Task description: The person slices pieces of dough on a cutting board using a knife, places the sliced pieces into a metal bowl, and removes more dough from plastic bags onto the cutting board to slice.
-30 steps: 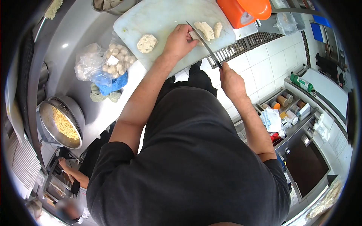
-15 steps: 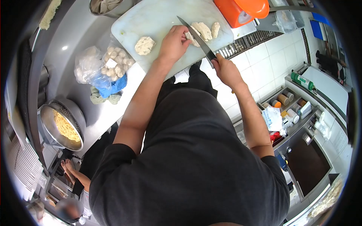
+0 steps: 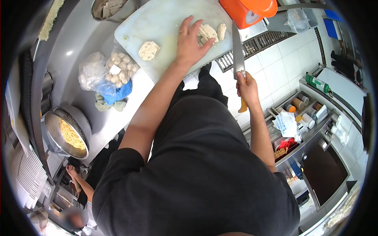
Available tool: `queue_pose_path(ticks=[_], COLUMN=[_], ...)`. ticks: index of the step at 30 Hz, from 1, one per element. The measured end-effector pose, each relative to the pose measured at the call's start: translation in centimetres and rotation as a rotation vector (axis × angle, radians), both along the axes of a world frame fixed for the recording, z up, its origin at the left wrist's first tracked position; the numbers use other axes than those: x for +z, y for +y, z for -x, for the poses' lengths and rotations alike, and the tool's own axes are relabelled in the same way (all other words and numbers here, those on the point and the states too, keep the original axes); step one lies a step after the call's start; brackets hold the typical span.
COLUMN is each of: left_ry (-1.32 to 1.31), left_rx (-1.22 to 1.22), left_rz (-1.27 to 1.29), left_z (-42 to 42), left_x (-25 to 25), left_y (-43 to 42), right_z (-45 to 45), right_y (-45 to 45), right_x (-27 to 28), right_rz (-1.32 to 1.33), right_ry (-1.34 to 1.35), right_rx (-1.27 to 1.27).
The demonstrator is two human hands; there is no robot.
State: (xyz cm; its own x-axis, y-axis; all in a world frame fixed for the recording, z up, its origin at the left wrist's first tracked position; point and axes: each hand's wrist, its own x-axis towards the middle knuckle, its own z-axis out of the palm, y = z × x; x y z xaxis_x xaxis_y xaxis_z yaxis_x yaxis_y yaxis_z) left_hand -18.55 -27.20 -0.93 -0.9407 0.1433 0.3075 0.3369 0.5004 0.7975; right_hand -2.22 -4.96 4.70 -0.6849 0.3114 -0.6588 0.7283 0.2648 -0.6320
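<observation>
On the white cutting board [image 3: 157,23], my left hand [image 3: 190,45] has its fingers spread, with the thumb beside pale, lumpy pieces [image 3: 207,32]. One narrow pale slice [image 3: 221,31] lies just right of them. A round pale lump [image 3: 149,50] rests on the board's left part. My right hand [image 3: 247,89] is closed on the yellow handle of a long knife [image 3: 238,51]. The blade points up past the board's right edge, apart from the pale pieces.
An orange scale [image 3: 246,15] stands by the board's right corner. Left are bagged mushrooms [image 3: 120,69], a blue cloth [image 3: 118,93], a colander of noodles [image 3: 71,135] and a metal bowl [image 3: 114,10]. Another person's arm [image 3: 80,183] shows lower left. Seasoning jars [image 3: 297,103] stand right.
My left hand has let go of the pale piece and spread its fingers. The knife in my right hand has moved right, off the pieces, and turned more upright.
</observation>
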Motion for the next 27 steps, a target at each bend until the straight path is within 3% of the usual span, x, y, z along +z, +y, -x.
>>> queue_pose_path(ticks=[3,6,10,14,17,21,24,27], left_ry=[0.191,0.216,0.228,0.195,0.220,0.207,0.340,0.448], left_rx=[-0.042,-0.066,-0.059,0.037,0.131,0.249,0.361,0.459], left_rz=[0.208,0.305,0.314,0.046,0.042,-0.018,-0.100,-0.021], left_z=[0.7,0.9,1.6,2.0,2.5,4.0,7.3,12.0], left_x=[0.4,0.7,-1.2,-1.2,-1.2,-0.6,2.6,7.4], left_y=[2.1,2.8,2.6,2.3,1.5,-1.5,-4.6,-9.5], right_z=[-0.2,0.8,2.4,3.1,4.1,6.9,10.5,14.9], right_y=[-0.6,-3.0,-7.7,-9.5,-10.0,-11.5,-13.8,-16.6], right_x=[-2.3,-3.1,-1.9,-4.2,-4.1,-1.3,1.7,5.4], right_rz=[0.167,0.177,0.133,0.247,0.241,0.238,0.259,0.277], right_ry=[0.005,0.017,0.047,0.058,0.076,0.168,0.266,0.343], right_rx=[-0.054,0.044,0.135,0.116,0.189,0.363,0.455,0.511])
